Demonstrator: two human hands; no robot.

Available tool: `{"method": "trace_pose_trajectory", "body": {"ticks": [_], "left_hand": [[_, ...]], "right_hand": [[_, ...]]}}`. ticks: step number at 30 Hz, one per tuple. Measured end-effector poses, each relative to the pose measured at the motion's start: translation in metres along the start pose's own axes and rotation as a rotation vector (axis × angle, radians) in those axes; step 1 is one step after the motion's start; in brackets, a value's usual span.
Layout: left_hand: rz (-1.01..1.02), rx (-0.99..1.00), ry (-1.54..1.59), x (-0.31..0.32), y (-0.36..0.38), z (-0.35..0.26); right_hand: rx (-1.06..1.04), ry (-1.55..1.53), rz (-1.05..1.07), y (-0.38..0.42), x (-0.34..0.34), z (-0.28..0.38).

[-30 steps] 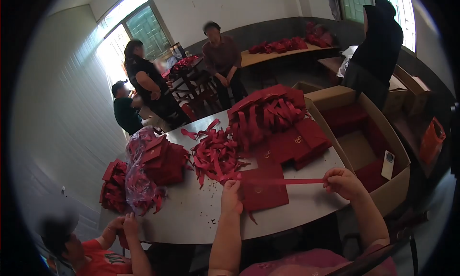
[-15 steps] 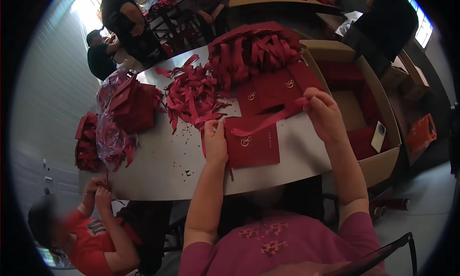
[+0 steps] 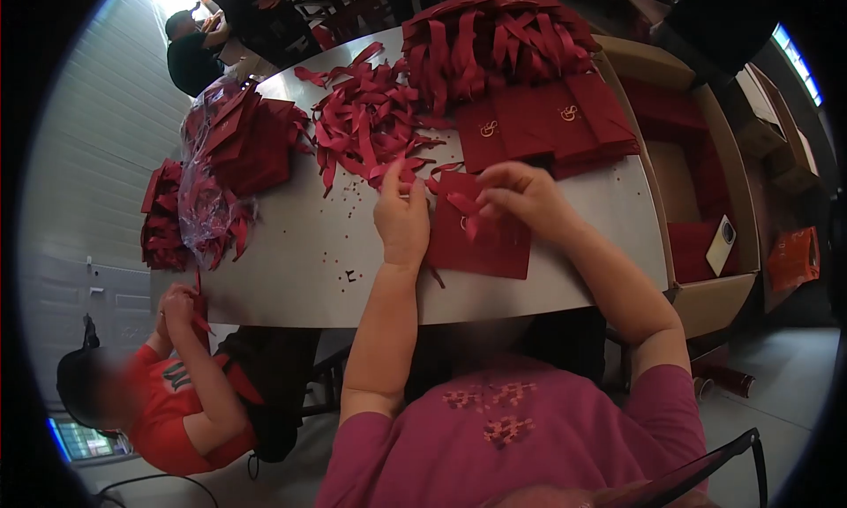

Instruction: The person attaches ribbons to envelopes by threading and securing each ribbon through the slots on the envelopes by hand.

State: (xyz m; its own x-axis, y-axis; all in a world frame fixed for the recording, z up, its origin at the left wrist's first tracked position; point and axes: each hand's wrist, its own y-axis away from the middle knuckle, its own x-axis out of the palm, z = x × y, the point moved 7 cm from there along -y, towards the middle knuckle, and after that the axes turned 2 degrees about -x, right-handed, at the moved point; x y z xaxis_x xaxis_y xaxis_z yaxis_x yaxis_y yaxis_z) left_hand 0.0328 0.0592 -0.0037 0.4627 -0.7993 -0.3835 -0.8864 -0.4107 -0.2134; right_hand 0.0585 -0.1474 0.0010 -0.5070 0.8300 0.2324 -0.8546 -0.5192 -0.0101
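Observation:
A dark red paper bag (image 3: 494,254) with a gold logo lies flat on the table in front of me. A glossy red ribbon (image 3: 468,218) hangs in a loop across its face. My left hand (image 3: 402,221) is at the bag's upper left corner, thumb and fingers pinched on the ribbon there. Over the bag's upper right, my right hand (image 3: 527,201) has its fingers bent together on the ribbon; the fingertips partly cover the grip. Just beyond my left hand is a tangled heap of loose red ribbons (image 3: 366,124).
Stacked red bags (image 3: 551,124) stand beyond my bag, and an open cardboard box (image 3: 706,287) adjoins the table (image 3: 291,287) on the right. Plastic-wrapped bags (image 3: 256,146) lie to the left. A co-worker in a red shirt (image 3: 190,411) handles something red at the left edge.
My right hand has come left and inward from beyond the bag's right side, and the stretched ribbon is now a slack loop over the bag. The view has tilted lower.

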Motion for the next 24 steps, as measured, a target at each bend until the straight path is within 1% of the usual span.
{"method": "trace_pose_trajectory", "body": {"ticks": [1, 2, 4, 5, 6, 8, 10, 12, 13, 14, 15, 16, 17, 18, 20, 21, 22, 23, 24], "left_hand": [[-0.094, 0.024, 0.045, -0.011, 0.002, -0.010], [-0.092, 0.021, 0.036, -0.017, 0.003, -0.010], [0.023, -0.056, -0.208, -0.031, 0.011, -0.004], [0.144, -0.156, -0.063, -0.029, 0.021, 0.000], [0.149, -0.163, -0.073, -0.032, 0.030, -0.008], [0.323, -0.178, -0.092, -0.021, 0.048, -0.021], [0.316, -0.196, -0.141, -0.018, 0.051, -0.026], [0.305, -0.211, -0.181, -0.019, 0.051, -0.027], [0.314, -0.251, -0.184, -0.019, 0.052, -0.024], [0.323, -0.290, -0.186, -0.018, 0.052, -0.020], [0.322, -0.290, -0.189, -0.018, 0.052, -0.019], [0.360, -0.317, -0.127, -0.016, 0.053, -0.017], [0.397, -0.346, -0.066, -0.014, 0.054, -0.014], [0.393, -0.346, -0.070, -0.014, 0.052, -0.011], [0.420, -0.419, 0.184, -0.010, 0.052, -0.004], [0.421, -0.418, 0.181, -0.010, 0.050, -0.006], [0.410, -0.499, 0.331, -0.008, 0.051, -0.005], [0.397, -0.578, 0.484, -0.005, 0.052, -0.005], [0.401, -0.574, 0.485, -0.003, 0.051, -0.006]], "right_hand": [[-0.044, -0.032, -0.081, -0.004, -0.013, 0.009], [-0.110, -0.129, -0.162, -0.006, -0.026, 0.017], [-0.121, -0.188, -0.363, -0.008, -0.062, 0.023], [-0.182, -0.284, -0.393, -0.008, -0.072, 0.026], [-0.174, -0.293, -0.397, -0.008, -0.072, 0.029], [-0.286, -0.400, -0.369, -0.006, -0.068, 0.049], [-0.294, -0.387, -0.329, -0.003, -0.061, 0.052], [-0.342, -0.056, -0.240, 0.004, -0.047, 0.058], [-0.343, -0.058, -0.240, 0.008, -0.043, 0.059], [-0.290, 0.095, -0.145, 0.011, -0.029, 0.057], [-0.235, 0.247, -0.050, 0.013, -0.016, 0.053], [-0.345, 0.411, 0.011, 0.016, -0.004, 0.050], [-0.468, 0.544, 0.144, 0.019, 0.012, 0.047], [-0.591, 0.675, 0.280, 0.023, 0.028, 0.043], [-0.590, 0.707, 0.270, 0.027, 0.040, 0.031], [-0.414, 0.725, 0.277, 0.024, 0.041, 0.021], [-0.237, 0.740, 0.282, 0.021, 0.039, 0.011], [-0.239, 0.742, 0.278, 0.021, 0.037, 0.009], [-0.214, 0.712, 0.289, 0.019, 0.034, 0.002]]}}
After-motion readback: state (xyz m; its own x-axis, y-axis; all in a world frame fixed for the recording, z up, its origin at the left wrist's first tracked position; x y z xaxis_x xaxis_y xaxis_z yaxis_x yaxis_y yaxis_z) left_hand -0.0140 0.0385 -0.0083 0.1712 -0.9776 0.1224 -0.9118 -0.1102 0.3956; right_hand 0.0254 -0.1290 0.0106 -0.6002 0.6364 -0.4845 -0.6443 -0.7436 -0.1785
